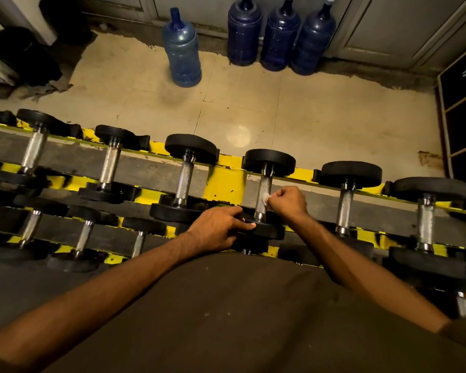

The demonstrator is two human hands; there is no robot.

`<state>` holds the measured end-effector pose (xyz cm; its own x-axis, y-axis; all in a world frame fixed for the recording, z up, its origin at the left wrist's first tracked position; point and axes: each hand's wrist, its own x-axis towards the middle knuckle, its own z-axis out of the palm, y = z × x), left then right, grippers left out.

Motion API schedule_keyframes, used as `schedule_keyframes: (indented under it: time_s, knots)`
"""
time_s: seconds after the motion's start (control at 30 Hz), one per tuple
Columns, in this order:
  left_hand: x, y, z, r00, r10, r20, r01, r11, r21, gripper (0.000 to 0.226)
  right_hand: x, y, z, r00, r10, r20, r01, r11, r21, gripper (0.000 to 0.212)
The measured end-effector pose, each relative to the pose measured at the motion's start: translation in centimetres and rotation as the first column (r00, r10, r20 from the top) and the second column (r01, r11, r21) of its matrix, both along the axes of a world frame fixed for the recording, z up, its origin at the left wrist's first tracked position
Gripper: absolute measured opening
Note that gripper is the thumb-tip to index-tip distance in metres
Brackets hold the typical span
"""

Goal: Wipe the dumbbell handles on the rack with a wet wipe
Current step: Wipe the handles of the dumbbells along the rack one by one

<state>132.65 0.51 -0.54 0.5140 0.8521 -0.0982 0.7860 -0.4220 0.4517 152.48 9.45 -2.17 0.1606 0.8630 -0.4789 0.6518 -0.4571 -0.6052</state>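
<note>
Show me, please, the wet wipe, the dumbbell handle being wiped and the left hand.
wet wipe (pixel 266 197): head view, its white visible edge.
dumbbell handle (pixel 264 184): head view, knurled upper part.
left hand (pixel 218 230): head view, back of hand.

The shirt (pixel 226 319) looks dark brown, sleeves (pixel 460 332) short.
</note>
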Motion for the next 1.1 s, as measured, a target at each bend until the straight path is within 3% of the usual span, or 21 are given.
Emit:
schedule_keyframes:
  time_s: [0.1,0.2,0.43,0.63,0.83,0.9,1.0,1.1]
  knots:
    - [0.0,0.2,0.2,1.000,0.007,0.016,-0.007,1.000,0.003,0.043,0.5,2.2,-0.4,0.962,-0.247,-0.114,0.244,0.969,-0.040,0.006]
    - [0.2,0.0,0.4,1.000,0.008,0.024,-0.008,1.000,0.002,0.042,0.0,3.5,-0.5,0.901,-0.334,-0.277,0.346,0.938,-0.005,0.010]
    - [-0.5,0.0,0.4,1.000,-0.011,0.010,0.011,1.000,-0.011,0.042,2.4,1.9,-0.9,0.960,-0.083,-0.267,0.004,0.958,-0.285,0.008]
    - [0.0,0.4,0.8,0.999,-0.009,0.033,0.009,1.000,0.000,0.040,-0.4,4.7,0.2,0.803,-0.430,-0.413,0.398,0.902,-0.167,0.014]
    - [0.1,0.3,1.0,0.999,-0.008,0.041,0.009,1.000,-0.017,0.038,1.3,4.0,-0.1,0.837,-0.372,-0.402,0.169,0.874,-0.456,0.014]
    - [0.2,0.3,1.0,0.999,-0.014,0.036,0.015,1.000,-0.023,0.038,1.2,4.7,-0.3,0.767,-0.455,-0.452,0.169,0.823,-0.542,0.016]
    - [0.1,0.3,1.0,0.999,-0.027,0.025,0.028,0.999,-0.036,0.040,0.2,5.7,-1.2,0.541,-0.645,-0.539,0.254,0.737,-0.627,0.031]
    - [0.1,0.6,1.1,0.999,-0.033,0.015,0.034,0.999,-0.037,0.043,-0.7,5.8,-1.1,0.389,-0.713,-0.584,0.318,0.698,-0.641,0.029]
